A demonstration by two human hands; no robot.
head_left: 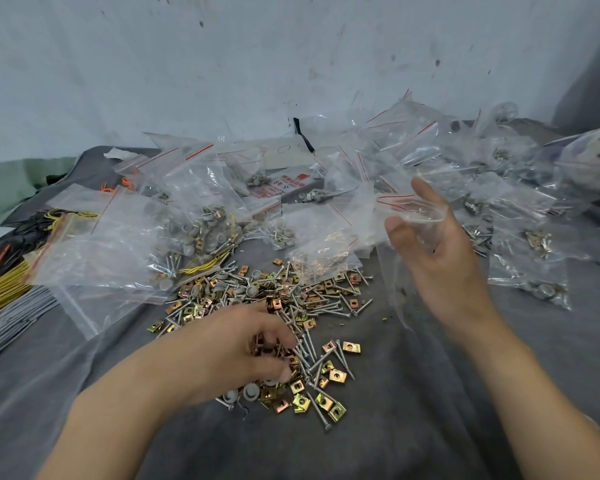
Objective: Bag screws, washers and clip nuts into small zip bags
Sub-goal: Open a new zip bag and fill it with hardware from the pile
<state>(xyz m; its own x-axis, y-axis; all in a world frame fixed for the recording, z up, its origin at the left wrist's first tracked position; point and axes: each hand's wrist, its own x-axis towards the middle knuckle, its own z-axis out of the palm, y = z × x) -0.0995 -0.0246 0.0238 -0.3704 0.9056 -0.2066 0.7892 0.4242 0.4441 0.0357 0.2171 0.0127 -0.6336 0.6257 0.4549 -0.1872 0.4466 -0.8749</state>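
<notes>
Left hand [253, 344]: you have it low over the near part of the loose pile [302, 296], fingers curled in, gripping a small cluster of copper-coloured clip nuts [269, 346] against the palm. The exact count in the grip cannot be read.

Right hand [440, 251]: raised above the grey cloth [447, 410], palm turned inward. Your thumb and fingers hold 1 clear zip bag [414, 211] near its red-striped mouth; the rest of the bag hangs down below the hand. Whether the mouth is parted cannot be told through the clear film.

The 2 hands are well apart, the bag up and to the right of the nuts.

Pile contents: screws [329, 306], brass and copper clip nuts, and grey washers [250, 391], all mixed on the cloth, touching and overlapping.

Behind the pile: empty bags [118, 244] heaped at left, filled bags [537, 237] at right, near the marked white wall [222, 64]. Yellow wires [4, 285] lie at the far left edge.
</notes>
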